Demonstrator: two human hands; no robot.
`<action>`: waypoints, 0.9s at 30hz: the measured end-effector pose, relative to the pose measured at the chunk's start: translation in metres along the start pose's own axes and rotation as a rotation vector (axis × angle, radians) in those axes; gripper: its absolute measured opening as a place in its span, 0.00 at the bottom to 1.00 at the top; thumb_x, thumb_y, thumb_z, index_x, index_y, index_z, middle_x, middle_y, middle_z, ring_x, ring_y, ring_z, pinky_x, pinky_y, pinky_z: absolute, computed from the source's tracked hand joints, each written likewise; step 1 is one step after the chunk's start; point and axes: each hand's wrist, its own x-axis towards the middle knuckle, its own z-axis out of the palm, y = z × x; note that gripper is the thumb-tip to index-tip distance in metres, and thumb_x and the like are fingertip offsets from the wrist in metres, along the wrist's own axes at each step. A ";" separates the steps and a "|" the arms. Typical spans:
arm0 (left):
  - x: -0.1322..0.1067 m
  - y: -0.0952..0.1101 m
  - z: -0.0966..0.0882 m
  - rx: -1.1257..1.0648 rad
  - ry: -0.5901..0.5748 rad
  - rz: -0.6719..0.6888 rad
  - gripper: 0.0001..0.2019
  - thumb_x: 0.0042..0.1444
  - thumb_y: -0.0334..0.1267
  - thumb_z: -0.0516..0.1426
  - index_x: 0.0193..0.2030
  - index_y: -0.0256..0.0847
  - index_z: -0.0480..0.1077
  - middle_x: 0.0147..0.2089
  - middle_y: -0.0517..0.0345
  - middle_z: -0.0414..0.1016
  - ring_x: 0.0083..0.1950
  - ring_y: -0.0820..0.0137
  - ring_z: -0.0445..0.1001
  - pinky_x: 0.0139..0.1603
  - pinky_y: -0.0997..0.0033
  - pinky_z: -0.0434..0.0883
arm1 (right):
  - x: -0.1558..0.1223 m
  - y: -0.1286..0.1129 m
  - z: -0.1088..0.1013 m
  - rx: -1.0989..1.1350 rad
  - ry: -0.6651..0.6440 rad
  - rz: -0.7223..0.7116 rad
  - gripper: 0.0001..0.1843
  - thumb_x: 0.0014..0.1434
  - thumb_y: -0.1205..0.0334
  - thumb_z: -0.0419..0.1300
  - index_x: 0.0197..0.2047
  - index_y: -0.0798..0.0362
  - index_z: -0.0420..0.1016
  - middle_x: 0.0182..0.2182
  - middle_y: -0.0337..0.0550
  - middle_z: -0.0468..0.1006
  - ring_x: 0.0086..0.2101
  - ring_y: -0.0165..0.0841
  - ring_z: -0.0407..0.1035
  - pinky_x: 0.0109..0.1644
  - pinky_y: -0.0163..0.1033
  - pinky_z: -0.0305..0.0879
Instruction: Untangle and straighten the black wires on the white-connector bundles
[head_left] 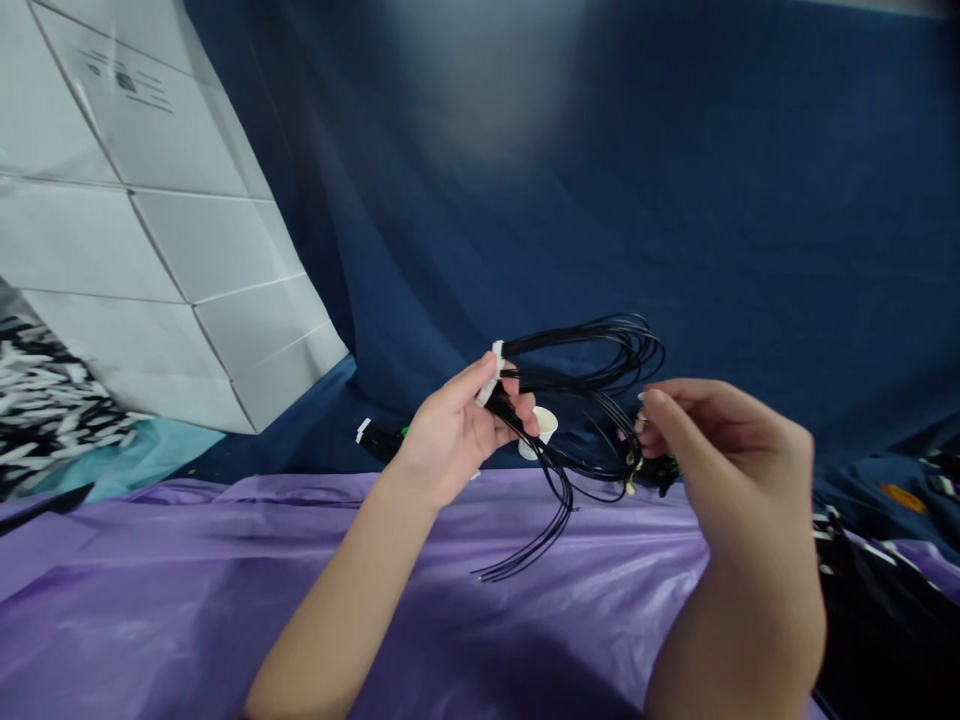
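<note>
My left hand is closed on a looped bundle of thin black cables. A white band wraps the bundle just above my fingers. Loops extend to the right, while loose wire ends hang below over the purple sheet. My right hand is pinched beside the right end of the bundle. A small white bit shows at its fingertips, too small to name. Behind the cables stands a white paper cup, partly hidden. Small yellowish and dark pieces lie or hang below my right fingers; which, I cannot tell.
White boxes are stacked at the left, beside a pile of black-and-white pieces. Another black bundle with a white end lies behind my left wrist. A purple sheet covers the front; dark blue cloth hangs behind. Black items lie right.
</note>
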 end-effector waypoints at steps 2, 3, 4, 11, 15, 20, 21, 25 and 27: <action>0.000 0.000 0.002 -0.033 0.027 0.013 0.15 0.66 0.43 0.54 0.31 0.36 0.69 0.27 0.57 0.68 0.30 0.68 0.73 0.38 0.67 0.73 | 0.001 0.002 0.003 0.002 -0.184 0.054 0.09 0.56 0.57 0.69 0.32 0.55 0.81 0.21 0.39 0.76 0.22 0.28 0.69 0.22 0.30 0.65; 0.000 -0.001 0.003 -0.036 0.031 0.015 0.15 0.67 0.43 0.53 0.31 0.36 0.69 0.27 0.56 0.68 0.31 0.67 0.74 0.38 0.66 0.73 | 0.001 0.002 0.004 0.009 -0.267 0.076 0.10 0.56 0.56 0.69 0.30 0.55 0.81 0.21 0.39 0.75 0.22 0.28 0.69 0.23 0.30 0.64; 0.000 -0.002 0.004 -0.032 0.033 0.014 0.15 0.67 0.43 0.53 0.31 0.36 0.69 0.27 0.55 0.68 0.32 0.66 0.74 0.39 0.66 0.73 | 0.000 0.001 0.006 0.019 -0.334 0.096 0.11 0.56 0.55 0.69 0.29 0.55 0.81 0.21 0.39 0.75 0.23 0.28 0.68 0.24 0.30 0.63; 0.001 -0.006 0.006 -0.049 0.076 -0.023 0.15 0.67 0.41 0.52 0.32 0.36 0.69 0.31 0.54 0.69 0.35 0.66 0.75 0.41 0.65 0.74 | -0.007 -0.008 0.022 -0.082 -0.521 0.016 0.09 0.59 0.58 0.67 0.29 0.53 0.78 0.25 0.37 0.76 0.26 0.27 0.67 0.29 0.32 0.60; 0.002 -0.008 0.008 -0.062 0.105 -0.021 0.13 0.67 0.41 0.53 0.34 0.36 0.70 0.33 0.54 0.69 0.36 0.66 0.75 0.40 0.64 0.74 | -0.008 -0.009 0.028 -0.147 -0.496 -0.004 0.12 0.61 0.59 0.65 0.27 0.54 0.75 0.26 0.37 0.76 0.28 0.28 0.70 0.31 0.33 0.61; 0.003 -0.008 0.010 -0.061 0.120 -0.023 0.13 0.68 0.40 0.52 0.34 0.35 0.70 0.33 0.54 0.69 0.36 0.66 0.76 0.39 0.66 0.74 | -0.008 -0.006 0.028 -0.181 -0.495 -0.043 0.10 0.64 0.58 0.63 0.32 0.53 0.79 0.27 0.36 0.77 0.26 0.27 0.69 0.30 0.33 0.60; 0.003 -0.008 0.010 -0.060 0.121 -0.022 0.13 0.68 0.40 0.52 0.34 0.35 0.70 0.33 0.54 0.69 0.36 0.66 0.76 0.39 0.66 0.74 | -0.009 -0.005 0.028 -0.185 -0.492 -0.064 0.09 0.64 0.58 0.62 0.33 0.52 0.79 0.27 0.36 0.78 0.27 0.27 0.69 0.30 0.33 0.60; 0.004 -0.009 0.010 -0.060 0.129 -0.020 0.14 0.68 0.40 0.52 0.34 0.35 0.69 0.33 0.54 0.69 0.37 0.66 0.76 0.40 0.66 0.74 | -0.010 -0.002 0.029 -0.174 -0.487 -0.122 0.08 0.65 0.60 0.62 0.36 0.52 0.79 0.30 0.36 0.79 0.29 0.27 0.72 0.32 0.33 0.61; 0.004 -0.010 0.010 -0.062 0.133 -0.023 0.13 0.68 0.40 0.52 0.35 0.35 0.70 0.33 0.54 0.69 0.37 0.66 0.76 0.40 0.66 0.74 | -0.010 -0.001 0.029 -0.165 -0.484 -0.135 0.07 0.66 0.61 0.61 0.36 0.52 0.78 0.30 0.36 0.79 0.29 0.27 0.72 0.33 0.32 0.62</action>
